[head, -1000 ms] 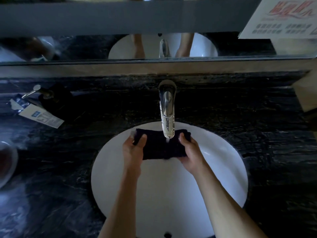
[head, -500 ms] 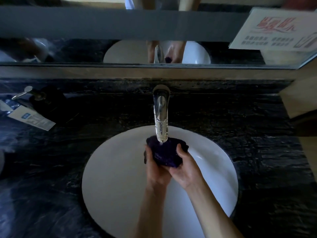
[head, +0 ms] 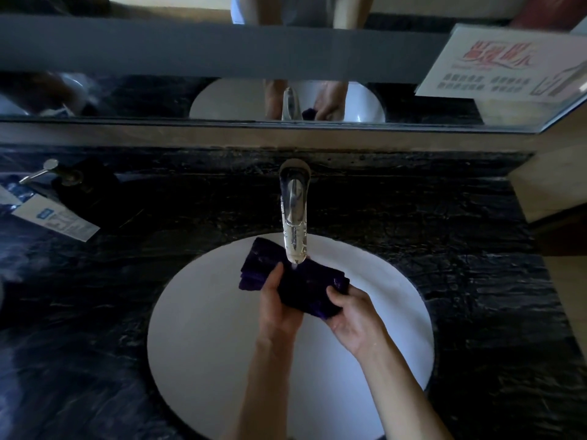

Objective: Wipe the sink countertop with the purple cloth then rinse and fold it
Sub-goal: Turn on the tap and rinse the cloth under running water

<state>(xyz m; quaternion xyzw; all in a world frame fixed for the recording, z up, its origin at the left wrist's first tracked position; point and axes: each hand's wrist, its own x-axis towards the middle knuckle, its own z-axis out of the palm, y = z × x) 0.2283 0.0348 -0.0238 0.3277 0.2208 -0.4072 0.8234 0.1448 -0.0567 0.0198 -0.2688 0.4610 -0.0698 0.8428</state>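
The purple cloth (head: 305,285) is held over the white sink basin (head: 203,328), right under the spout of the chrome faucet (head: 294,214). It lies stretched slantwise, its far end up left and its near end down right. My left hand (head: 276,308) grips its middle from below, thumb on top. My right hand (head: 354,315) grips the lower right end. A thin stream of water drops from the spout onto the cloth. The dark marble countertop (head: 460,281) surrounds the basin.
A dark soap dispenser (head: 74,182) with a metal pump stands at the back left, with a white and blue tube (head: 55,219) lying beside it. A mirror (head: 222,100) runs along the back wall. A printed card (head: 505,65) leans at the upper right.
The cloth was held flat between both hands, then bunched into a ball under the spout. Now it is drawn out again into a slanted strip, my right hand lower and further right.
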